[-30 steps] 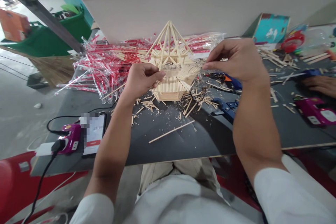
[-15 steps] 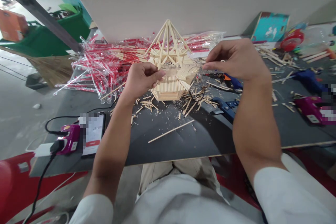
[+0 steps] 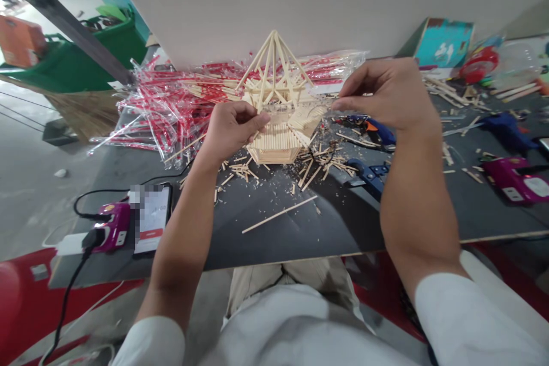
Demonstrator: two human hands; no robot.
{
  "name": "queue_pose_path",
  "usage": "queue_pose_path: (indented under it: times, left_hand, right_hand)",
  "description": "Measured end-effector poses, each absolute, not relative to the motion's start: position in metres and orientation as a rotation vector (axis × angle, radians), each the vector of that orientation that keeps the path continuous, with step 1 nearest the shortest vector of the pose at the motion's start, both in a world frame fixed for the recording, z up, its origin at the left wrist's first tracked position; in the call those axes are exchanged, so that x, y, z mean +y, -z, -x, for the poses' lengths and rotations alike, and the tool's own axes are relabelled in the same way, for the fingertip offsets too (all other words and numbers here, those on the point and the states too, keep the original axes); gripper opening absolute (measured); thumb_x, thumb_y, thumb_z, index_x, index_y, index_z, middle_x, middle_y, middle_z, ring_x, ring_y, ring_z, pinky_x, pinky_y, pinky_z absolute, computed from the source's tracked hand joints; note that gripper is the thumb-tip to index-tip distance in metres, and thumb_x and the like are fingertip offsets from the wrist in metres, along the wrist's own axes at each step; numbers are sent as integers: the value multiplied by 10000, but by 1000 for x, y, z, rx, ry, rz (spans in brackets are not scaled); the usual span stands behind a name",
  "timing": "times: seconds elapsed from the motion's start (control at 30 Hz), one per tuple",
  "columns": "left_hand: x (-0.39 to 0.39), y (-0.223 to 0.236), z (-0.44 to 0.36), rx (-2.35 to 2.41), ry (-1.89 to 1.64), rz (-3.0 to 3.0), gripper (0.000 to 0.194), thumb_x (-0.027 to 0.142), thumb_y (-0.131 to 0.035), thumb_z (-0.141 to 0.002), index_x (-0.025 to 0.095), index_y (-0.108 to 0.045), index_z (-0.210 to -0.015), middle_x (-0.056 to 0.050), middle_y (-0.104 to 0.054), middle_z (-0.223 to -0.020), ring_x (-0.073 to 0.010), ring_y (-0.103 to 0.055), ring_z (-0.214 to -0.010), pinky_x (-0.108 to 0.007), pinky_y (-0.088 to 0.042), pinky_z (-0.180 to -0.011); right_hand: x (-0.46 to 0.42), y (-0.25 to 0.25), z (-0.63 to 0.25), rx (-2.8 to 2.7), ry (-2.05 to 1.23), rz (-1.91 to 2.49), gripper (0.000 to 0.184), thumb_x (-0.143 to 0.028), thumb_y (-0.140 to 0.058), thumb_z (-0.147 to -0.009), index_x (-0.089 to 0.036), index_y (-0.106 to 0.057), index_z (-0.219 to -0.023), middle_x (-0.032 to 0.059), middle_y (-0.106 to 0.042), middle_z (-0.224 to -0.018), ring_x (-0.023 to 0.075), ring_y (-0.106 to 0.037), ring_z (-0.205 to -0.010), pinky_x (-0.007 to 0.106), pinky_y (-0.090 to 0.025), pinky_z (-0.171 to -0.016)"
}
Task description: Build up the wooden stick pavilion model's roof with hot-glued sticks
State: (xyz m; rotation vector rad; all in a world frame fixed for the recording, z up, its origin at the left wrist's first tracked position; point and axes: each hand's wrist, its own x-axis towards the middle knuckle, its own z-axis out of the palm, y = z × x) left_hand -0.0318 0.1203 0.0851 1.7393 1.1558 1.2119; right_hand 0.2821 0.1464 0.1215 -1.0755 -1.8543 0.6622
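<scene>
A model house built of thin wooden sticks [image 3: 277, 140] stands on the dark table, with a pointed frame of sticks rising above it. My left hand [image 3: 235, 128] is closed at its left side, thumb and fingers gripping the model's edge. To the right of the model, my right hand [image 3: 384, 91] is raised with thumb and forefinger pinched together. Whatever lies between those fingertips is too small to make out. Short stick offcuts [image 3: 311, 174] are scattered around the model's base. One longer loose stick [image 3: 278, 214] lies in front of it.
Red-and-clear plastic-wrapped stick bundles [image 3: 171, 106] fill the table's back left. Blue-handled pliers [image 3: 369, 177] lie below my right hand. A phone [image 3: 152, 220] and a purple power adapter [image 3: 114, 226] sit at left. A blue glue gun [image 3: 508, 128] and another purple adapter [image 3: 514, 177] lie at right.
My right hand has shifted very slightly, its wrist a little higher. My left hand and the model stay where they were.
</scene>
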Motion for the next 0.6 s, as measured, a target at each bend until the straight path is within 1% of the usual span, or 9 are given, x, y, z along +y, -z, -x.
queue_pose_path:
  times: [0.1,0.3,0.47,0.6]
  left_hand:
    - [120,-86,32,1158,-1189,-1738,269,272,-782,-872,181,-621,-676,-28,-712,-620,-61,-535,-442,-192,-401,-408]
    - [119,-87,32,1185,-1172,-1739,275,296,-768,-882,183,-613,-685,-32,-723,-648,-58,-541,-453,-183,-417,-415]
    - [119,-86,34,1179,-1155,-1747,272,295,-759,-884,184,-598,-696,-37,-715,-660,-64,-544,-476,-193,-422,-430]
    - [120,-85,34,1161,-1150,-1722,252,281,-755,-881,189,-594,-711,-30,-719,-664,-59,-529,-466,-192,-406,-425]
  right_hand:
    - [144,-123,-282,-1853,-676,1097,292,-332,-988,-656,-225,-734,-754,28,-699,-762,179,-583,-699,406,-513,-680]
    - [142,-125,-282,-1858,-683,1094,299,-369,-988,-659,-240,-733,-749,27,-698,-765,190,-584,-702,410,-510,-669]
    - [143,-124,-281,-1866,-693,1083,282,-320,-991,-653,-233,-740,-748,29,-695,-757,181,-573,-684,407,-499,-668]
    - [145,-123,-280,-1854,-695,1080,287,-299,-998,-637,-222,-741,-738,27,-700,-734,175,-587,-673,390,-485,-634]
